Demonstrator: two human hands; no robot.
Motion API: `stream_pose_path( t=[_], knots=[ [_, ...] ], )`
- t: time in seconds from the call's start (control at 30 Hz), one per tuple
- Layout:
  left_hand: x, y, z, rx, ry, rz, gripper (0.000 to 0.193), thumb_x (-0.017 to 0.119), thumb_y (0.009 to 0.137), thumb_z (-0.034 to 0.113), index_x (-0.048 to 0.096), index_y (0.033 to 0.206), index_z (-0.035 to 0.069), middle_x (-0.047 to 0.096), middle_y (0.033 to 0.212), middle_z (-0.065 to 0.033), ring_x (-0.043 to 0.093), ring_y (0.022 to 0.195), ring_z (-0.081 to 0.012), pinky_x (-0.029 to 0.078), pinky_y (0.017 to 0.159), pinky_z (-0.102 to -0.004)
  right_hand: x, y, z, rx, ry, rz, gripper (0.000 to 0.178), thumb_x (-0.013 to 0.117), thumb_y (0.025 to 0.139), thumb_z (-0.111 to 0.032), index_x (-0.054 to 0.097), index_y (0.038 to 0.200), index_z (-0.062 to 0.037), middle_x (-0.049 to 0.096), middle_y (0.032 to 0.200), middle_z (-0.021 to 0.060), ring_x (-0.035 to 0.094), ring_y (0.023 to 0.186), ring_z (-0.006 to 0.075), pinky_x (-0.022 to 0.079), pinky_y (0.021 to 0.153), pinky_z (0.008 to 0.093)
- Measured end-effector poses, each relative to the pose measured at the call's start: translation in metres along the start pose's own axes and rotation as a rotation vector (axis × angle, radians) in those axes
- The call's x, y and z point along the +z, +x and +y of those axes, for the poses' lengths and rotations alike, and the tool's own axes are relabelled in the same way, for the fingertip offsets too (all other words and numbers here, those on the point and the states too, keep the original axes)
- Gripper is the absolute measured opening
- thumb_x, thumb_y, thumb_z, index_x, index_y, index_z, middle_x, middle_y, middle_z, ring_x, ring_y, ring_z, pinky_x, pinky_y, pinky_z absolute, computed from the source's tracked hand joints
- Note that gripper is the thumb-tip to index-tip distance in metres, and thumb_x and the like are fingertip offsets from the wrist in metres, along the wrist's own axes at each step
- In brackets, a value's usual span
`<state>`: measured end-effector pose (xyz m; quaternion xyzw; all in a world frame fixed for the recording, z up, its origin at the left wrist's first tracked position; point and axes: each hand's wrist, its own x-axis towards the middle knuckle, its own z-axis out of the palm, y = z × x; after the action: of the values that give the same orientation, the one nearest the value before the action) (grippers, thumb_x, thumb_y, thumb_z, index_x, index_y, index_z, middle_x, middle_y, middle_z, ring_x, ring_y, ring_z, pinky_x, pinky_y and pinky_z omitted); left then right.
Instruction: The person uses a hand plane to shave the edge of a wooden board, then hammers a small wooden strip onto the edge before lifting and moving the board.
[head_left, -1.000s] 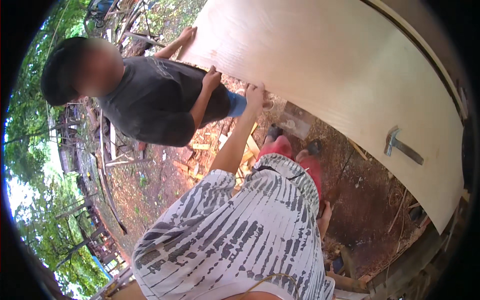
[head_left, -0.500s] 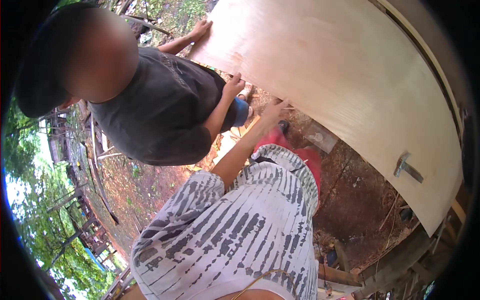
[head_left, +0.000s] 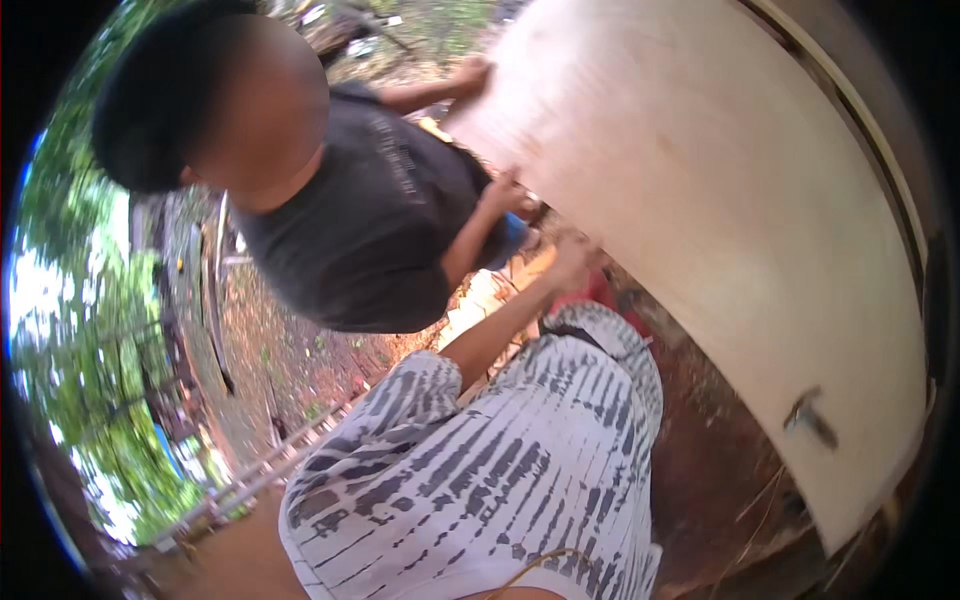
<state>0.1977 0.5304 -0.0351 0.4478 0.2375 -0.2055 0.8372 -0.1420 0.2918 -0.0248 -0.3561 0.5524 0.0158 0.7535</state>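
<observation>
At upper centre, left hand [head_left: 572, 262] grips lower edge of large pale curved plywood sheet [head_left: 720, 230], fingers closed on it. Right hand out of view. Sheet's long axis slants upper left to lower right. Co-worker's hands [head_left: 505, 192] hold the same edge.

One large pale plywood sheet [head_left: 720, 210] with one metal bracket [head_left: 810, 415] on it. Three hands touch its edge: the wearer's one [head_left: 572, 262], a co-worker's two [head_left: 505, 190] [head_left: 470, 75].
</observation>
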Motion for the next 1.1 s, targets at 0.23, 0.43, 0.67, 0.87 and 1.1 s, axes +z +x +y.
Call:
stream_pose_path(
  t=[0.23,0.43,0.67,0.87,1.1],
  knots=[
    [-0.008,-0.003,0.084,-0.394,1.041,-0.472,0.037,0.059,0.106,0.033,0.071,0.114,-0.001,0.075,0.093,-0.0057,0.067,0.079,-0.0105,0.049,0.063,-0.0216,-0.069,0.074,0.049,0.004,0.426,0.077,0.042,0.067,0.092,-0.019,0.056,0.13,-0.0046,0.066,0.104,0.0087,0.067,0.084,0.0177,0.056,0.072,0.0346],
    [0.204,0.029,0.053,0.593,1.624,-0.76,0.028,0.07,0.095,0.018,0.071,0.12,0.008,0.074,0.117,-0.0096,0.069,0.112,-0.0285,0.052,0.099,-0.0377,0.037,0.026,-0.038,-0.299,0.449,0.689,0.071,0.067,0.083,-0.01,0.037,0.146,-0.0007,0.056,0.122,0.0138,0.059,0.106,0.0258,0.052,0.087,0.0389],
    [0.31,0.112,-0.061,1.229,1.996,-1.623,0.072,0.07,0.091,0.042,0.039,0.156,0.036,0.025,0.169,0.0027,0.016,0.158,-0.0288,0.013,0.117,-0.0727,0.07,0.061,-0.147,-0.666,0.519,0.819,0.076,0.071,0.081,-0.003,0.033,0.147,0.0021,0.053,0.131,0.0164,0.055,0.116,0.0264,0.045,0.102,0.0384],
    [0.313,0.117,-0.074,1.33,1.924,-1.566,0.071,0.064,0.087,0.066,0.044,0.152,0.043,0.031,0.167,0.005,0.022,0.155,-0.0308,0.015,0.113,-0.0747,0.126,0.089,-0.127,-0.498,0.2,1.069,0.093,0.07,0.082,-0.011,0.016,0.154,0.0098,0.039,0.146,0.0278,0.042,0.134,0.0359,0.033,0.115,0.0401],
    [0.313,0.129,-0.066,1.317,1.821,-1.597,0.073,0.071,0.083,0.063,0.048,0.149,0.042,0.035,0.165,0.0032,0.025,0.154,-0.0319,0.014,0.112,-0.0745,0.183,0.067,-0.107,-0.383,0.305,0.99,0.095,0.074,0.073,-0.009,0.024,0.151,0.0118,0.04,0.146,0.0263,0.041,0.135,0.0349,0.031,0.117,0.0405]
  ],
)
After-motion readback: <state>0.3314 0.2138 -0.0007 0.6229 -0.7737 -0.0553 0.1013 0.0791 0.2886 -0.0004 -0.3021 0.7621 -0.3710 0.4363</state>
